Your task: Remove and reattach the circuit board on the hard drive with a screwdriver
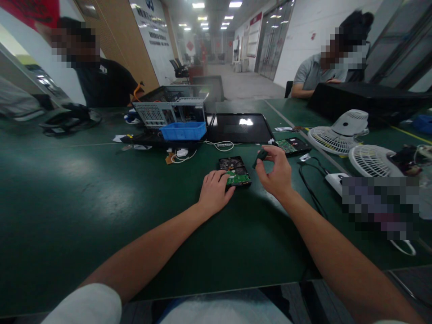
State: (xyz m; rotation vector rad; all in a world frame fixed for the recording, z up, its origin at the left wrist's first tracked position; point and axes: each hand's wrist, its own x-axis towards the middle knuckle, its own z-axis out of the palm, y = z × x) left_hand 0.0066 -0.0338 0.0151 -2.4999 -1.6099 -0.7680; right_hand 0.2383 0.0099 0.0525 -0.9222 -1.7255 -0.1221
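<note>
A hard drive [237, 165] lies on the green table with its green circuit board partly in view. My left hand [215, 189] rests over its left side, fingers on top and thumb at the near edge, holding it against the table. To the right of the drive and slightly above it, my right hand [277, 173] is closed in a pinch. Between its thumb and fingers is a screwdriver [259, 157] with a short dark handle. Its thin shaft points down towards the drive's right edge, and I cannot tell whether the tip touches.
Behind the drive stand a blue bin [184, 131], an open computer case [158, 114] and a dark flat panel [241, 128]. Another drive with a circuit board [293, 146] lies at right, near white fan parts [337, 135] and a power strip [335, 181]. Two people sit across the table.
</note>
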